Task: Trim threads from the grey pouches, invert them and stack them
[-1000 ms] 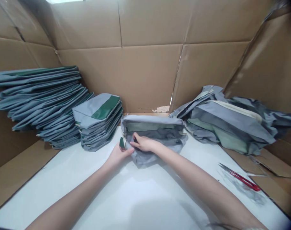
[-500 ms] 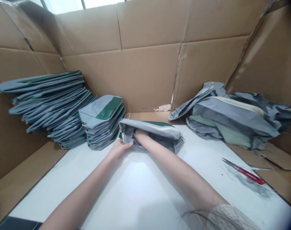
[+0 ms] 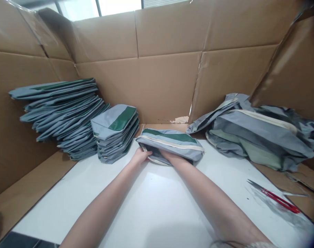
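Observation:
A grey zippered pouch (image 3: 172, 140) with a green band and a pale zipper lies on the white tabletop, its opening toward me. My left hand (image 3: 141, 155) pinches the pouch's left corner at the opening's edge. Into that opening reaches my right hand (image 3: 167, 155); its fingers are hidden inside the fabric, so their pose does not show. Left of the pouch stands a short stack of similar grey and green pouches (image 3: 113, 119), folded flat.
A taller leaning pile of pouches (image 3: 66, 113) rests against the cardboard wall (image 3: 167, 86) at left. Crumpled grey pouches (image 3: 257, 134) are heaped at right. Red-handled thread snips (image 3: 278, 199) lie on the white table (image 3: 152, 206) near its right edge.
The pouch's top has tipped toward me, showing more of the green band and zipper. My right hand is deeper inside. The whole view has shifted slightly.

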{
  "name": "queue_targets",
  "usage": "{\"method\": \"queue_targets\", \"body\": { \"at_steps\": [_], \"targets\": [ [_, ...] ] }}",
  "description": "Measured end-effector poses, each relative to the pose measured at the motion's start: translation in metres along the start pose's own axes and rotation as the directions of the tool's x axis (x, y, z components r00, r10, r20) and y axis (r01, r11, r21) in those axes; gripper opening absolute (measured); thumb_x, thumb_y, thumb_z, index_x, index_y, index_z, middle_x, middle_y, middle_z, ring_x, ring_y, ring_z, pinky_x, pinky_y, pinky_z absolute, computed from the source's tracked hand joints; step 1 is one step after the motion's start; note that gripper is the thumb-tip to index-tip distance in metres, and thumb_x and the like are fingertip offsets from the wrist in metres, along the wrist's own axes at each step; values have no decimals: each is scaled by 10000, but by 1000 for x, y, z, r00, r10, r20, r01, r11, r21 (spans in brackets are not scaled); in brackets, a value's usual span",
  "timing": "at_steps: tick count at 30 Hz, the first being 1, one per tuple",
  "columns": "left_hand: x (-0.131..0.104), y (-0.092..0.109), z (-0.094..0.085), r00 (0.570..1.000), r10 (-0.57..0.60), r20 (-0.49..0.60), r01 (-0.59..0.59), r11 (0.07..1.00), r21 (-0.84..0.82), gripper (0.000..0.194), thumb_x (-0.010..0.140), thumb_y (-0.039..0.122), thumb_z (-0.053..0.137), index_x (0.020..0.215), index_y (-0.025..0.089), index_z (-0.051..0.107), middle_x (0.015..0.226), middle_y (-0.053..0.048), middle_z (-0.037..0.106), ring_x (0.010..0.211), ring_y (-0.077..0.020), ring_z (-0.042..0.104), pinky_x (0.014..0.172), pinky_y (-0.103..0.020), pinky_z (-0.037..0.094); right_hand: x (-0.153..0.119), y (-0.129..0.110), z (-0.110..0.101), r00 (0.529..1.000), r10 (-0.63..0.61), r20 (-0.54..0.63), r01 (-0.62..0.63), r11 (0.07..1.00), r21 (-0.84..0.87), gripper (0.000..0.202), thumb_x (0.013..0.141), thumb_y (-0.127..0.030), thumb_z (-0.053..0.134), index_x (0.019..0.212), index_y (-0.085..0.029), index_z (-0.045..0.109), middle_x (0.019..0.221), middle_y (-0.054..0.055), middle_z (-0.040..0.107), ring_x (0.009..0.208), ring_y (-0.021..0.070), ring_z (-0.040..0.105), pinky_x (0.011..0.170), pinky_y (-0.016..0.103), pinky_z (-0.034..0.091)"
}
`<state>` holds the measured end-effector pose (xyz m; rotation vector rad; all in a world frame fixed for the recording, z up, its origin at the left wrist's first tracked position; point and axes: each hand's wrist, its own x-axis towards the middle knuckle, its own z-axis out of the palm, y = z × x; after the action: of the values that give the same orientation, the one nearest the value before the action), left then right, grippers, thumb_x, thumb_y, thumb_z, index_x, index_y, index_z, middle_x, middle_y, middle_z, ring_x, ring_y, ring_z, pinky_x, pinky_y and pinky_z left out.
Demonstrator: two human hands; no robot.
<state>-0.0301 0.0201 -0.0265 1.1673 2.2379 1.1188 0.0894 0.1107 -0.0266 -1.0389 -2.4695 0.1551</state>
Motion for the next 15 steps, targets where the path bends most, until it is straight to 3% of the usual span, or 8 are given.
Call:
{"method": "queue_targets", "body": {
  "at_steps": [4,9,12,15],
  "targets": [
    [-8,7,-2,996,55,-76,-48,994,94,304,805,379,519,975,129,553,937,-31,594,838,-114,575,761,-308,510,10,8,10,981,-98,168,102,995,-19,454,882,-316,442,1308,-166,390,1388,109,331,1232,211,368,1015,362,309],
    [-22,8,-14,972,168,-163,-137,973,186,292,819,380,491,966,134,547,908,-24,589,829,-111,566,773,-313,495,28,8,10,965,-50,257,65,997,-51,366,885,-338,437,1171,-120,508,1271,134,463,1092,209,503,925,416,388],
    [-24,3,-16,972,189,-142,-158,966,206,290,818,389,491,920,125,555,830,-8,590,741,-90,563,714,-281,497,30,-1,5,972,-21,232,33,998,-48,330,892,-334,411,1070,-108,573,1142,137,564,1047,216,534,918,409,388],
    [-22,0,-11,968,213,-133,-181,959,217,295,814,401,493,897,125,555,796,0,583,710,-83,554,695,-270,490,24,-12,4,992,-7,124,10,1000,-20,387,908,-367,356,1185,-137,499,1206,129,525,1116,222,486,977,434,325]
  ]
}}
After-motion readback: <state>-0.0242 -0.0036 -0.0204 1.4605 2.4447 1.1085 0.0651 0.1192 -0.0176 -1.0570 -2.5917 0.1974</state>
